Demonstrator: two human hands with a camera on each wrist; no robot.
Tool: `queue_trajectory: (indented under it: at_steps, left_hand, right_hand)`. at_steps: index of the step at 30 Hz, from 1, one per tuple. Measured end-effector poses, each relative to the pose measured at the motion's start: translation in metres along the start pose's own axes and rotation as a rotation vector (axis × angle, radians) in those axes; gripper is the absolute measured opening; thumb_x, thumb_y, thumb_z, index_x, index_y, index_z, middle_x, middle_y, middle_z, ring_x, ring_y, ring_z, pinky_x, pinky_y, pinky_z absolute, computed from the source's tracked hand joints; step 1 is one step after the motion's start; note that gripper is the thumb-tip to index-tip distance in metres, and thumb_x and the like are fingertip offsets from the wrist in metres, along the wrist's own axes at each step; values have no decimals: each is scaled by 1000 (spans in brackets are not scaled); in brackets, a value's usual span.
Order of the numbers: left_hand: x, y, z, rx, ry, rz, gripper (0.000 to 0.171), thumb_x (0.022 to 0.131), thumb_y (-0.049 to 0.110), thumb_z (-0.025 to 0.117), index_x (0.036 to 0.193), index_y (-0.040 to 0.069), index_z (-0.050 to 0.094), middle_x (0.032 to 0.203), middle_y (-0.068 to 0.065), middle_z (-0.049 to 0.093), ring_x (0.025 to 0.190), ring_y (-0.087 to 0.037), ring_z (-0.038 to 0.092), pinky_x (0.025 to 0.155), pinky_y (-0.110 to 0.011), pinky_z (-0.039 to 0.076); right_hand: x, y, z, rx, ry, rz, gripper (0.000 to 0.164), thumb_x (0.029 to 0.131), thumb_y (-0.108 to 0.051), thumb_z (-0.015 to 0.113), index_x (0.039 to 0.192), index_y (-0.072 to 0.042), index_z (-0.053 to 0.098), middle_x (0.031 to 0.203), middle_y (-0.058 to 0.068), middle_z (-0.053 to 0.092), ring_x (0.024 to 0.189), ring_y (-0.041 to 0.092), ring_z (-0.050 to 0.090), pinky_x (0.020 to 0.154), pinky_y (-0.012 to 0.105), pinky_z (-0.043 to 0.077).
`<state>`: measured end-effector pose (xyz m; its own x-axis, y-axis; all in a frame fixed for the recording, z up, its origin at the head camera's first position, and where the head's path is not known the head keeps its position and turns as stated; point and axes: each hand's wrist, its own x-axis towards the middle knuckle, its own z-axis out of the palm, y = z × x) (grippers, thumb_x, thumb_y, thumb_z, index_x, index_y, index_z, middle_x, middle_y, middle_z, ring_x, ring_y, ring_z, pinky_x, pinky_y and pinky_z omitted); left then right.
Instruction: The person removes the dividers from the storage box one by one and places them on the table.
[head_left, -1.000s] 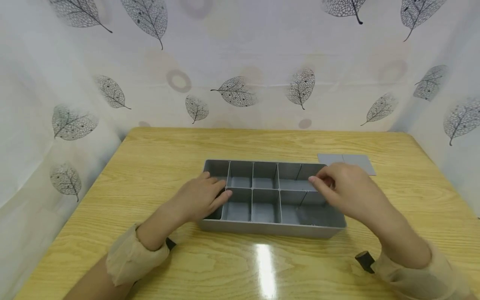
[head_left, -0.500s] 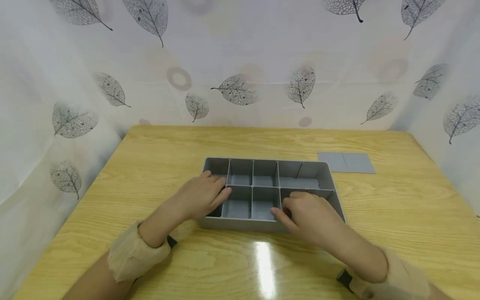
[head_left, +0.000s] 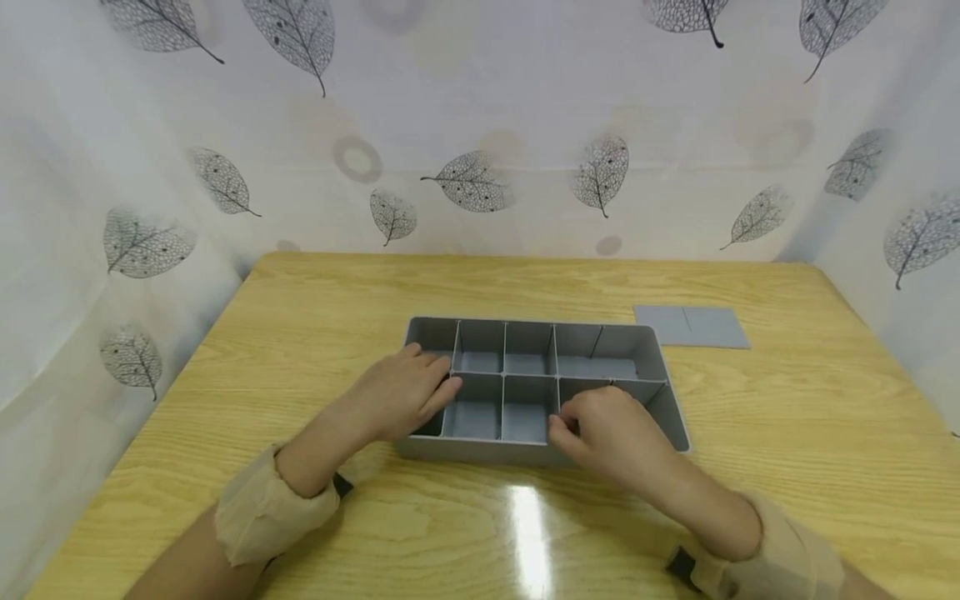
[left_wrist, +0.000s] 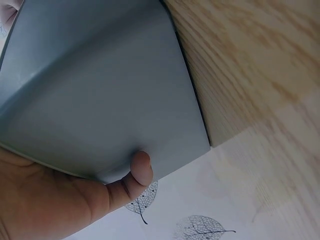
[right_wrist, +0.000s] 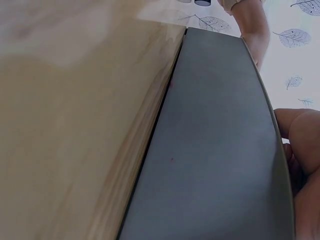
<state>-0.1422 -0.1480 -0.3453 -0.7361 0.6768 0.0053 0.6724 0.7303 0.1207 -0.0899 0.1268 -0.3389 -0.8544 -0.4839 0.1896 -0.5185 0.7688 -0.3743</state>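
A grey box point(head_left: 472, 452) split by thin upright dividers into several compartments sits on the wooden table. At its left end my left hand point(head_left: 397, 396) grips the rim, thumb and index finger over the inside. In the left wrist view one fingertip point(left_wrist: 142, 167) lies against the outer wall. My right hand point(head_left: 618, 429) reaches over the front wall into the near row and pinches a cross divider point(head_left: 558, 393) between thumb and fingers. The right hand covers part of the compartment at the near right. The right wrist view shows the box's long outer wall point(right_wrist: 215, 135) beside the hand.
Behind the box's right end, two flat grey panels point(head_left: 693, 326) lie edge to edge on the table point(head_left: 330, 287). A white curtain point(head_left: 525, 100) with leaf prints hangs behind and at both sides. Each wrist wears a beige cuff point(head_left: 273, 508).
My right hand has moved left and nearer from the box's right end to the near-row divider, its fingers closing there over the last half second. The left hand stays in place.
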Motion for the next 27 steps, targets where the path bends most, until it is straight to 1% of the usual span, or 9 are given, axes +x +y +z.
queue_trajectory:
  at_steps: [6,8,15,21,27]
  left_hand:
    - [0,0,0,1,8,12,37,100,35,27,86,11,52,86,-3,60,79,-19,52,78,-39,38]
    - [0,0,0,0,12,15,36,100,35,27,85,11,51,84,-2,60,78,-18,51,77,-38,38]
    - [-1,0,0,2,7,11,39,100,36,27,91,9,54,91,-5,63,84,-19,54,81,-39,38]
    - [-1,-1,2,-3,-10,-5,41,100,37,26,93,9,54,94,-5,62,85,-20,52,81,-39,38]
    - [-1,0,0,-3,-34,-18,49,100,39,24,110,2,56,108,-11,62,99,-25,53,89,-41,38]
  right_hand:
    - [0,-1,-2,-12,35,4,43,80,-17,54,44,-24,30,41,-18,19,39,-2,19,40,20,24]
    - [0,-2,-4,-13,50,3,43,80,-17,54,44,-25,30,41,-18,20,40,-2,20,40,21,25]
    - [2,-5,-12,-15,130,-18,43,79,-16,55,45,-24,31,42,-17,23,39,-2,21,39,21,24]
    - [2,-8,-18,-20,156,-31,43,79,-16,54,45,-24,30,42,-17,23,39,-2,20,38,21,23]
    - [3,-9,-24,-18,197,-46,43,78,-16,55,45,-25,28,42,-17,21,40,-2,19,38,21,24]
